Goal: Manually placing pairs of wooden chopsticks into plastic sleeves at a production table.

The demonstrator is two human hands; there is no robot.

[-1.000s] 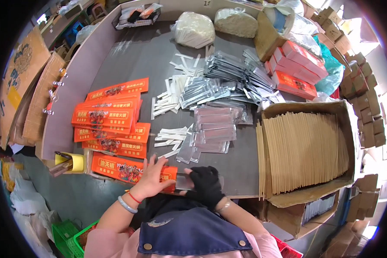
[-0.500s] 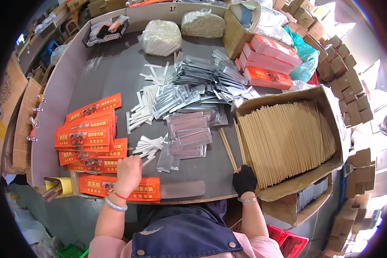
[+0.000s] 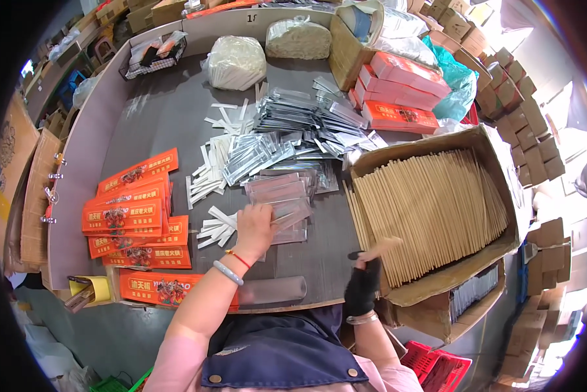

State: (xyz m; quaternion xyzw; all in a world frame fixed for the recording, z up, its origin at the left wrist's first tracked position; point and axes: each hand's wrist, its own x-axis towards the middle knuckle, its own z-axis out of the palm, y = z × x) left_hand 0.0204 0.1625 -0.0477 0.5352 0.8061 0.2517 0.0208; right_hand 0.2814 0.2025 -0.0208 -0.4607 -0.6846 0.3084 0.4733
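Note:
My bare left hand [image 3: 255, 230] reaches over the pile of flat, clear, pinkish packets [image 3: 277, 187] at mid-table. Its fingers are closed on the end of one packet [image 3: 292, 217], which lies at a slant. At the left side of the box, my right hand [image 3: 364, 284], in a black glove, is closed round a pair of wooden chopsticks [image 3: 383, 247], blurred and strongly foreshortened. Near the front edge lies a printed red sleeve [image 3: 151, 287], with a clear plastic piece [image 3: 274, 290] reaching out to its right; my left forearm covers part of it.
A cardboard box of chopsticks [image 3: 437, 287] stands at the right. Printed red sleeves [image 3: 127, 212] are stacked at the left. White paper-wrapped sticks [image 3: 216, 227] and silvery packets [image 3: 287, 114] lie mid-table. Red bundles [image 3: 401, 117] sit at the back right.
My left hand has moved from the red sleeve up and right to the clear packets. My right hand has turned, tilting the chopsticks up off the table.

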